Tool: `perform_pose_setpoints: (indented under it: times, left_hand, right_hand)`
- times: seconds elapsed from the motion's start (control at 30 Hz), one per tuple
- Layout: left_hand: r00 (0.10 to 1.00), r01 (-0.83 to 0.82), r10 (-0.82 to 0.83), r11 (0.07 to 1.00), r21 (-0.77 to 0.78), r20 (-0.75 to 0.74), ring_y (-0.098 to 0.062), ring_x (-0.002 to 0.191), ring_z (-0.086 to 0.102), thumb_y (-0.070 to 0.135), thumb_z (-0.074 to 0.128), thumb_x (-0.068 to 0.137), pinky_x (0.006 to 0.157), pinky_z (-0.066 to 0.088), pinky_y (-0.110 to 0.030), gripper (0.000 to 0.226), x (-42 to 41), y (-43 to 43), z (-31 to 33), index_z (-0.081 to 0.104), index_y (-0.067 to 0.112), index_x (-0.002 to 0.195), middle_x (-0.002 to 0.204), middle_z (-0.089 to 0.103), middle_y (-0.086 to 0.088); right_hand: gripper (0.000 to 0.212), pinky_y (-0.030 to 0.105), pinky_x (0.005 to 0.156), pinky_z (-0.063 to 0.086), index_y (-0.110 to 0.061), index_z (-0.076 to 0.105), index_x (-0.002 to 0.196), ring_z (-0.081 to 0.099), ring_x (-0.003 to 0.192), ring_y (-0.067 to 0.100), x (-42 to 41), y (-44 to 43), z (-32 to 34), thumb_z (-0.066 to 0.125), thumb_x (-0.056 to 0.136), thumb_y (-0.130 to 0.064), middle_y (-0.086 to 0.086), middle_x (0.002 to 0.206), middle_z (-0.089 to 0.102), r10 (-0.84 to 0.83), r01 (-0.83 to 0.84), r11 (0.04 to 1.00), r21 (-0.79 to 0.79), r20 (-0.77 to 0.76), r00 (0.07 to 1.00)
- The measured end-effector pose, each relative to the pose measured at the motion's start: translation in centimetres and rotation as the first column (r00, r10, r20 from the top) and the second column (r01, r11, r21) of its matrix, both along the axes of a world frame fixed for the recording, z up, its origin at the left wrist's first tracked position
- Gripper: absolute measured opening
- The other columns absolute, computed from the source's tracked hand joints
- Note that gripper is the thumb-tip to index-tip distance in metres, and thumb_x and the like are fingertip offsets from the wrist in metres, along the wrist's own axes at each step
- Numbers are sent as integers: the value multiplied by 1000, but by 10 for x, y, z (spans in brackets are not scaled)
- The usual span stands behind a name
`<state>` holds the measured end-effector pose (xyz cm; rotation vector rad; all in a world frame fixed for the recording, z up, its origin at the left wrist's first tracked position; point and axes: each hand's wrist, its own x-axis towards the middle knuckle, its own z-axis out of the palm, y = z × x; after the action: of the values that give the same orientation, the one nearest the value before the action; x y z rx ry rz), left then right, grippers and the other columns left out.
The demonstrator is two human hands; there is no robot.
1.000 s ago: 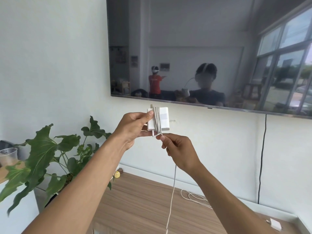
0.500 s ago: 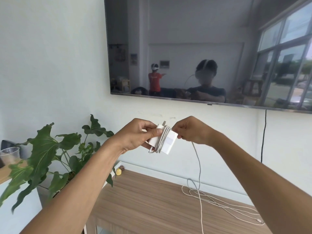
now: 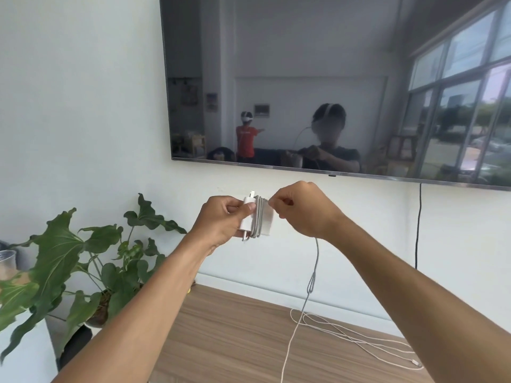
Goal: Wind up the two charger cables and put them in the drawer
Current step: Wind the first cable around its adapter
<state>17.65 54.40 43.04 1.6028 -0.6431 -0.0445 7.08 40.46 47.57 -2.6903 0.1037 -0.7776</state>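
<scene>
Charger block (image 3: 246, 226) sits in front of the wall, well above the desk (image 3: 235, 341). The left hand (image 3: 221, 219) grips it with curled fingers (image 3: 235, 200), and the right hand (image 3: 301, 208) pinches the cable (image 3: 317, 258) at the wound turns. The loose end hangs down to the desk.

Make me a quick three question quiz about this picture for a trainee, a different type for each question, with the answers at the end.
1. True or false: the left hand holds the charger.
2. Pick one: the unwound part of the cable trails down onto A) the wooden top, B) a chair seat, C) a box.
3. Fill in: the right hand pinches the ____ at the charger's upper edge.

Key: 1 true; 2 A; 3 cable.
</scene>
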Motion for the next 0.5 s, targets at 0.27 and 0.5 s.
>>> perform_pose_setpoints:
  times: [0.27, 0.5]
  left_hand:
    - [977, -54, 5, 973, -225, -215, -23, 53, 70, 21, 66, 89, 54, 60, -33, 24, 0, -5, 18, 69, -2, 82, 76, 71, -15]
    - [963, 58, -124, 963, -264, -241, -22, 59, 70, 22, 64, 90, 58, 61, -33, 25, -9, -4, 26, 71, -2, 91, 84, 71, -15]
  right_hand:
    - [31, 37, 59, 42, -6, 60, 71, 47, 58, 27, 0, 8, -49, 50, 97, -21, 10, 59, 56, 131, -146, 989, 21, 334, 934]
    - [22, 12, 53, 36, -19, 74, 98, 46, 50, 6, 6, 2, -78, 54, 96, -29, -10, 64, 57, 142, -248, 899, 362, 295, 945]
